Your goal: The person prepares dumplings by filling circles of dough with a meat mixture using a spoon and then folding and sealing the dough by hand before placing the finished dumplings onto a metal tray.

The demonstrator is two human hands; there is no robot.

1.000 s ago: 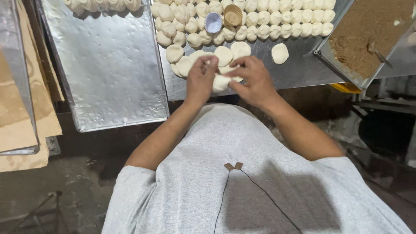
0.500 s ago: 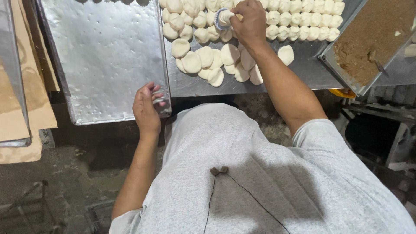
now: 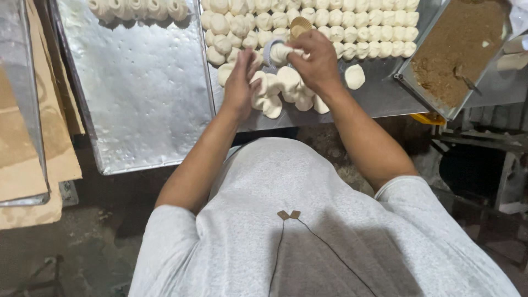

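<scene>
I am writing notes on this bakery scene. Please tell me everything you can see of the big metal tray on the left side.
The large flat silver metal tray lies on the left, beside the tray of dough pieces. Its surface is shiny, dimpled and dusted pale, with a low raised rim. A row of shaped white dough rolls sits along its far edge; the rest is bare. No hand touches it.

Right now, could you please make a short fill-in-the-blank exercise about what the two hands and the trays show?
1. The right hand holds a piece of white ____.
2. The left hand is raised beside the loose dough pieces on a ____ tray.
3. The metal pan at the right holds a ____ filling.
4. The person wears a ____ shirt.

Missing words: dough; metal; brown; grey
</scene>
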